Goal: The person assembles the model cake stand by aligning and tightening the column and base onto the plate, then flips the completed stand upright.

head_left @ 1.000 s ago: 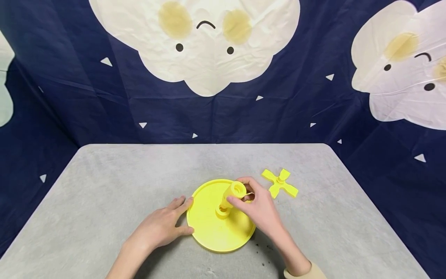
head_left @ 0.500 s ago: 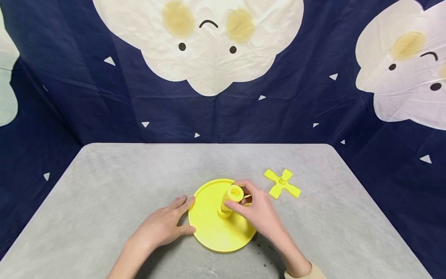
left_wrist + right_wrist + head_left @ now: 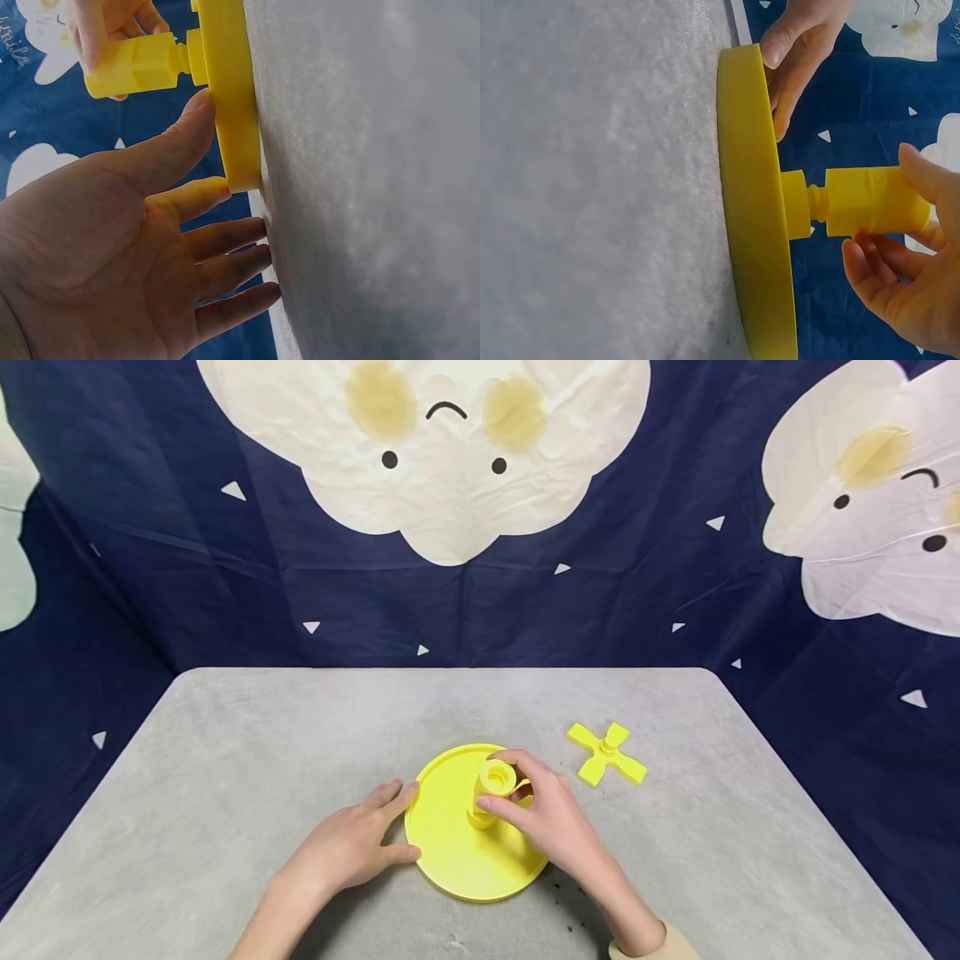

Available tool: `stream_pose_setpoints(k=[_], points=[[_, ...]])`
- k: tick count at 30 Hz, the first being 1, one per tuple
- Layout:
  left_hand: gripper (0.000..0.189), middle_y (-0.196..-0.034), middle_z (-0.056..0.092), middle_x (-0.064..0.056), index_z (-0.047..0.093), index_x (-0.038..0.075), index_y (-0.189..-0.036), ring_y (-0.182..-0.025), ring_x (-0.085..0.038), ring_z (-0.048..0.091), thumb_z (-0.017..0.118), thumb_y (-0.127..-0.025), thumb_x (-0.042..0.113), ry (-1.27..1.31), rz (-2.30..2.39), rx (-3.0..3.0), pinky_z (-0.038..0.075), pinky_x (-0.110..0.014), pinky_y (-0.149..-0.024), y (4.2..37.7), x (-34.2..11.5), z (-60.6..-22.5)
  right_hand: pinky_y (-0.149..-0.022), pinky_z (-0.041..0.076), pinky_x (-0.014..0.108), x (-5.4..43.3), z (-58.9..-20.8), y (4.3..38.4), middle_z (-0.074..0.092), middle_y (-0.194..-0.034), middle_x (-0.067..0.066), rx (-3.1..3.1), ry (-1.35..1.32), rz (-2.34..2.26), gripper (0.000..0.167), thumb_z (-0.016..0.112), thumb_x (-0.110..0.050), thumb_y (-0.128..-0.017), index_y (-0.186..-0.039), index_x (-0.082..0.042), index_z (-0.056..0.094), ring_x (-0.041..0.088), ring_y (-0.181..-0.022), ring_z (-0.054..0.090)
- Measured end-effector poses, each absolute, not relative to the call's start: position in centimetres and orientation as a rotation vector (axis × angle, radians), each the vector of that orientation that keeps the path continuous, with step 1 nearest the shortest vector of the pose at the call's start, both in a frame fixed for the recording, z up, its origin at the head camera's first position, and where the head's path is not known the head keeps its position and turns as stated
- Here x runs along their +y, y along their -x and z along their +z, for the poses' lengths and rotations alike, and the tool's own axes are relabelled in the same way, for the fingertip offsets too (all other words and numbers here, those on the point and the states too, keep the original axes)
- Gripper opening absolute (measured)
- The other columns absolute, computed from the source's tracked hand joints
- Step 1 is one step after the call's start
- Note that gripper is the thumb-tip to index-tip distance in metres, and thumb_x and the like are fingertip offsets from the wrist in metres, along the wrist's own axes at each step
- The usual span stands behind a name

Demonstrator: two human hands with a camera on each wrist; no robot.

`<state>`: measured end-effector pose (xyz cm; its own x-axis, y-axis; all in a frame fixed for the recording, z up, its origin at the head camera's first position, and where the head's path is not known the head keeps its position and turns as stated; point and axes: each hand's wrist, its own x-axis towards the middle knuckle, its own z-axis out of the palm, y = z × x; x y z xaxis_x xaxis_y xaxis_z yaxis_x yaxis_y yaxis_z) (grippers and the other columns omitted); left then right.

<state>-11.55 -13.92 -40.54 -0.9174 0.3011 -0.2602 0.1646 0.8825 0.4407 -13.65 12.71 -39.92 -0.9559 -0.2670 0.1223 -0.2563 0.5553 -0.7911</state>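
Leftward, the left hand [image 3: 348,845], fingers extended, touched a yellow disc [image 3: 461,870]; at its collar [image 3: 796,204] a column [image 3: 851,201] stood nearly upright, neck [image 3: 818,204] down, pinched in the nearer right hand's grip [image 3: 551,818]; rightmost, a cross-shaped piece [image 3: 607,753] lay on the worktop [image 3: 262,735].

A pale beige, plain cloth sleeve [image 3: 656,945] covers the right forearm [image 3: 626,902] at the bottom of the head view, ending in a rounded cuff slightly wider than the arm. Beyond it the right hand [image 3: 551,814] is bare, with slim fingers. The left hand [image 3: 348,847] and left forearm [image 3: 281,902] show bare too; a thin dark curved line [image 3: 16,324] marks the left wrist, its nature unclear.
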Motion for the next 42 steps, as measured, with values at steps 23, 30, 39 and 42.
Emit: stream_pose_setpoints(k=[23,30,39,42], points=[[0.086,-0.165,0.039,-0.016,0.041,0.020,-0.159,-0.151,-0.041,0.041,0.076,-0.087,0.053,-0.334,0.607,2.711,0.042,-0.065,-0.114,11.61,-13.91,-40.50,-0.119,0.044,0.044,13.33,-40.45,14.23,0.045,-0.162,0.011,2.416,0.604,-1.546,0.054,0.051,-0.035,-0.109,-0.159,-0.017,0.039,0.025,-0.145,0.052],[0.086,-0.165,0.039,-0.017,0.041,0.020,-0.159,-0.150,-0.041,0.041,0.076,-0.087,0.053,-0.338,0.601,2.719,0.042,-0.065,-0.113,11.64,-13.95,-40.47,-0.115,0.050,0.037,13.21,-40.35,14.18,0.058,-0.149,0.005,2.436,0.584,-1.548,0.048,0.056,-0.036,-0.107,-0.152,-0.025,0.047,0.019,-0.133,0.060],[0.086,-0.164,0.040,-0.017,0.042,0.021,-0.159,-0.149,-0.041,0.043,0.076,-0.087,0.053,-0.333,0.620,2.719,0.043,-0.065,-0.113,11.53,-14.03,-40.50,-0.111,0.053,0.039,12.97,-40.02,13.89,0.065,-0.130,-0.005,2.467,0.546,-1.571,0.047,0.071,-0.036,-0.098,-0.139,-0.019,0.057,0.012,-0.121,0.063],[0.086,-0.164,0.040,-0.018,0.042,0.021,-0.159,-0.149,-0.041,0.043,0.077,-0.087,0.053,-0.334,0.626,2.717,0.043,-0.065,-0.113,11.50,-14.03,-40.51,-0.112,0.052,0.038,12.91,-39.99,13.83,0.065,-0.130,-0.005,2.473,0.510,-1.584,0.047,0.075,-0.037,-0.095,-0.136,-0.020,0.058,0.012,-0.123,0.063]])
